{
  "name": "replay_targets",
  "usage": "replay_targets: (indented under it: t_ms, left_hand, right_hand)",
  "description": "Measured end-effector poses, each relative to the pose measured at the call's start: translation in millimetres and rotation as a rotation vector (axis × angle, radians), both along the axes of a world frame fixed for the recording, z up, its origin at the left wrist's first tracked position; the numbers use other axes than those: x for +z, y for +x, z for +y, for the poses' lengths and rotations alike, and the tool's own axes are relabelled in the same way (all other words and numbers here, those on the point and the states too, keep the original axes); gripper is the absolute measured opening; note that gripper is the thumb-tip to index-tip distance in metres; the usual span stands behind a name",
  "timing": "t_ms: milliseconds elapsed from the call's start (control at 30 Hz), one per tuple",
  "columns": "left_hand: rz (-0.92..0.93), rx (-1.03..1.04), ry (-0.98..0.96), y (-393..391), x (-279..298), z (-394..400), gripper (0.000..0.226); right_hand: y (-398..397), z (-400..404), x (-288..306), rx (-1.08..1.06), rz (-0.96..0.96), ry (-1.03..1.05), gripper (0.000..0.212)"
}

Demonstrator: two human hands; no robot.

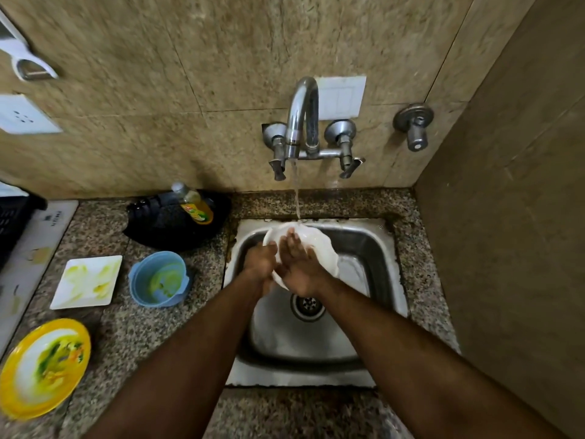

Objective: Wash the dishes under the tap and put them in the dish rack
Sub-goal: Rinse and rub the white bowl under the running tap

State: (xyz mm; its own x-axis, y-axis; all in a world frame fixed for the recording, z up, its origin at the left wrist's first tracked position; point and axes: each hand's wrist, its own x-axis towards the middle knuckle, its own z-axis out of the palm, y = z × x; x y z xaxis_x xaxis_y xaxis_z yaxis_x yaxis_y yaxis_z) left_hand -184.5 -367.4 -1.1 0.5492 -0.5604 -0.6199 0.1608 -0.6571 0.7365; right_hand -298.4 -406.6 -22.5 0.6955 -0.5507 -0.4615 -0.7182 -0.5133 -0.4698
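A white plate (319, 245) is tilted over the steel sink (373, 245), under the stream running from the tap (302, 122). My left hand (260, 261) grips the plate's left edge. My right hand (297, 264) lies flat on the plate's face, fingers straight and pointing toward the water. On the counter to the left wait a soiled white square plate (87, 282), a blue bowl (160, 278) with yellow-green residue, and a yellow-rimmed plate (42, 367) with food smears. No dish rack is clearly in view.
A black pan (167, 224) sits behind the bowl with a bottle of dish soap (194, 204) lying on it. A dark basket edge (12, 220) and a white appliance (34, 245) stand at far left. A side wall closes off the right.
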Motion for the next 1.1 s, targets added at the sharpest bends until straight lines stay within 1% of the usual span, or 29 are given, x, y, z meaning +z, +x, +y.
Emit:
replay_targets:
  t_ms: [33,67,133,200,267,333,400,433,500,600,667,733,800,833,867,900,933,967,1000,1033,1067,1100]
  left_hand:
    - [0.050,0.039,-0.011,-4,8,4,0.027]
    - [0.139,0.085,-0.025,-8,16,8,0.027]
    - [0.273,0.145,-0.039,-9,11,12,0.034]
    - [0.343,0.171,-0.041,-10,6,16,0.034]
    - [0.381,0.180,-0.043,-11,3,17,0.032]
    - [0.396,0.177,-0.056,-15,3,15,0.036]
    - [0.415,0.175,-0.079,-17,4,13,0.038]
    - [0.423,0.183,-0.101,-16,5,11,0.039]
    - [0.372,0.175,-0.111,-11,4,7,0.037]
    - [0.302,0.172,-0.157,-5,6,1,0.022]
    - [0.264,0.184,-0.158,-1,6,-5,0.023]
    - [0.231,0.191,-0.153,-1,5,-7,0.029]
    - [0.249,0.193,-0.183,-2,2,-6,0.028]
    - [0.279,0.189,-0.217,-3,0,-4,0.026]
    - [0.296,0.187,-0.239,-2,-4,-3,0.027]
    - [0.277,0.182,-0.235,-2,-5,-1,0.029]
    - [0.213,0.160,-0.202,-1,-3,-2,0.031]
    - [0.100,0.105,-0.142,1,-4,-3,0.034]
    - [-0.048,0.014,-0.086,3,-2,-4,0.039]
    - [-0.212,-0.103,-0.045,4,-1,-6,0.042]
    - [-0.363,-0.225,-0.021,4,0,-9,0.041]
    - [-0.460,-0.314,-0.027,4,0,-14,0.038]
  right_hand:
    - [-3,3,0,0.051,-0.035,0.001,0.067]
    - [-8,4,1,0.095,-0.083,0.010,0.065]
    - [-25,2,6,0.178,-0.134,0.060,0.061]
    - [-46,-4,13,0.263,-0.057,0.039,0.057]
    - [-60,-12,20,0.263,0.038,-0.136,0.059]
    - [-64,-18,25,0.179,0.148,-0.293,0.066]
    - [-59,-20,28,0.130,0.220,-0.378,0.070]
    - [-56,-22,31,0.120,0.222,-0.415,0.069]
    - [-52,-30,42,0.055,0.144,-0.453,0.063]
    - [-55,-46,62,-0.064,0.013,-0.535,0.053]
    - [-58,-52,68,-0.200,-0.097,-0.612,0.043]
    - [-62,-56,70,-0.381,-0.288,-0.632,0.033]
    - [-65,-60,70,-0.514,-0.403,-0.599,0.037]
    - [-64,-60,71,-0.573,-0.405,-0.532,0.042]
    - [-62,-62,71,-0.631,-0.385,-0.417,0.046]
    - [-60,-63,71,-0.685,-0.342,-0.249,0.045]
    - [-58,-63,71,-0.723,-0.302,-0.075,0.041]
    - [-58,-62,69,-0.753,-0.273,0.032,0.038]
    - [-59,-61,66,-0.770,-0.258,0.059,0.039]
    - [-60,-60,64,-0.767,-0.241,0.031,0.042]
    - [-62,-59,63,-0.753,-0.225,-0.009,0.045]
    - [-62,-56,63,-0.737,-0.209,-0.053,0.047]
